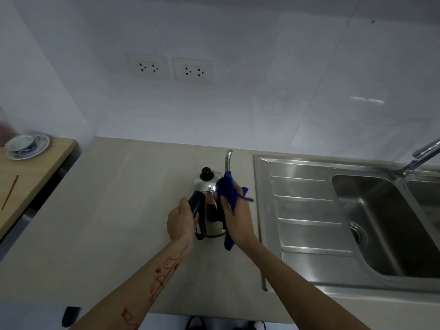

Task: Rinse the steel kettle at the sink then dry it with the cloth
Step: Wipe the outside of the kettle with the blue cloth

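A shiny steel kettle (209, 210) with a black lid knob, black handle and thin curved spout stands upright on the beige counter, left of the sink. My left hand (181, 222) is closed around its black handle. My right hand (237, 217) presses a dark blue cloth (229, 189) against the kettle's right side; part of the cloth hangs below the hand at the kettle's base.
A steel sink (385, 222) with a ribbed drainboard (307, 206) and a tap (419, 158) lies to the right. A wooden table at the left holds a blue-and-white cup on a saucer (26, 145). Two wall sockets (171, 69) sit above the counter (107, 198).
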